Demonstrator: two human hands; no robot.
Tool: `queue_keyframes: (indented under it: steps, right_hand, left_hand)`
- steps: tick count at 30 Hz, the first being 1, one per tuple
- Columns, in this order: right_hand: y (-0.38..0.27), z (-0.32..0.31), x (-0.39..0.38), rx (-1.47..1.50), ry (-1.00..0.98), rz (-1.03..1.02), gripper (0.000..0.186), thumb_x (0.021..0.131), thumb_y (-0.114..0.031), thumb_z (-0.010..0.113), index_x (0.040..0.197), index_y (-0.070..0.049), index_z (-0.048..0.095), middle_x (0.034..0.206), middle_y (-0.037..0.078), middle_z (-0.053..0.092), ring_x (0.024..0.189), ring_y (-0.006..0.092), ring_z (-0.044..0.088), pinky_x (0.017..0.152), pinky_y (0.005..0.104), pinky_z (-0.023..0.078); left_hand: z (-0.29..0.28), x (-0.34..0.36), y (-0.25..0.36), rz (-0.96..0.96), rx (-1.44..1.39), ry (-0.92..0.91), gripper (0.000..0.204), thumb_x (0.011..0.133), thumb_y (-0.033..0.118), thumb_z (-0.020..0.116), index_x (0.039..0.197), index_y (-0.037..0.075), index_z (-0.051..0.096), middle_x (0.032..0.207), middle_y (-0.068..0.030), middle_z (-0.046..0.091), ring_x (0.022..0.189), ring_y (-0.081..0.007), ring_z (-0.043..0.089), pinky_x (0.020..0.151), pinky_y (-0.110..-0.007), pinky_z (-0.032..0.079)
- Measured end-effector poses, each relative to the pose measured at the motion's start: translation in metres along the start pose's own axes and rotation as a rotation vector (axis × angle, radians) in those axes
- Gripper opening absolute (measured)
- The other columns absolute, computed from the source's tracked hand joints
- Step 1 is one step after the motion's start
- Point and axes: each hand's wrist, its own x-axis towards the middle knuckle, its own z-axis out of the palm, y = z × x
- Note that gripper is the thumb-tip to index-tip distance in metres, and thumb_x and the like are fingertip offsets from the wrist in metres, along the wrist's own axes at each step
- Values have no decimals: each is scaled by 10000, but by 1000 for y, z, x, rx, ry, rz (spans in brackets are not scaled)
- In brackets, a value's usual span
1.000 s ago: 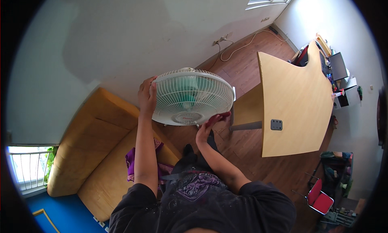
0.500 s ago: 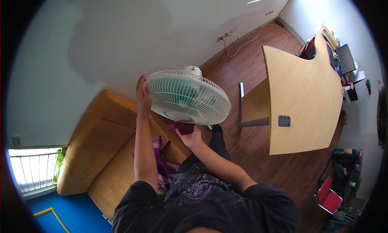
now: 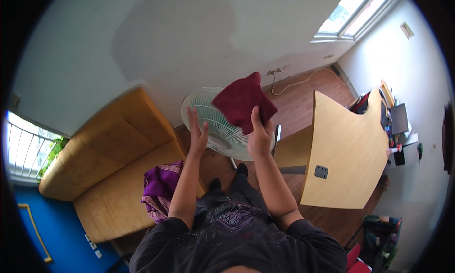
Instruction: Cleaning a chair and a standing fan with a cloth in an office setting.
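Note:
A white standing fan [image 3: 213, 140] with pale green blades is in front of me, below my hands, its grille partly hidden by a maroon cloth [image 3: 239, 102]. My right hand [image 3: 260, 133] grips that cloth and holds it up over the right half of the fan. On the left side of the grille, my left hand [image 3: 197, 131] has its fingers apart and raised, with nothing in them; whether it touches the grille I cannot tell. The fan's base is mostly hidden behind my hands and the grille.
A mustard sofa [image 3: 109, 154] with purple fabric [image 3: 161, 178] on it is at left. A curved wooden desk [image 3: 341, 159] stands at right, with screens and small items at its far end. A cord [image 3: 301, 82] runs from wall sockets [image 3: 277, 69]. A dark rack [image 3: 379, 235] is at lower right.
My right hand has brought the maroon cloth up from below the fan to over the grille. My left hand has let go of the rim and moved right, fingers spreading.

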Motion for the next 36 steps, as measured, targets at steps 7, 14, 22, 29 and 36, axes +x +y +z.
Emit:
queue_keyframes:
  steps: [7,14,22,29,36]
  right_hand:
    - [68,34,64,-1795,-440,-662,467,865,-146,560,1308,-3,533,1360,249,470,1291,402,415,1113,557,224]
    - [186,58,67,-2336,-574,-952,520,858,-169,468,1323,62,490,1428,303,376,1329,463,341,1162,535,130]
    - [297,-59,-16,-1125,-220,231,263,908,-169,478,1026,40,584,931,255,617,944,355,614,819,447,466]
    - [264,-144,-81,-2007,-1250,16,262,974,-228,456,1022,-16,602,921,203,671,831,389,657,756,474,497]
    - [161,-101,-97,-1043,-443,772,480,999,-394,472,1298,-25,537,1212,143,616,1116,234,585,997,357,419]
  left_hand:
    - [8,-43,-31,-47,-205,-79,613,995,166,482,1528,92,189,1609,-144,53,1485,-289,16,1172,-439,114]
    - [-12,-96,-60,-573,-656,44,478,1010,173,472,1466,103,343,1451,-59,402,1311,-186,394,1017,-318,365]
    - [-47,-113,-50,-719,-600,249,330,1012,168,465,1333,102,500,1251,-16,566,1133,-127,530,902,-283,426]
    - [-54,-93,-49,-636,-591,239,247,1017,154,454,1234,92,555,1174,-14,602,1063,-126,590,849,-275,439]
    - [-60,-94,-35,-631,-559,-78,344,1002,245,512,1288,56,532,1252,-31,588,1125,-138,568,937,-281,416]
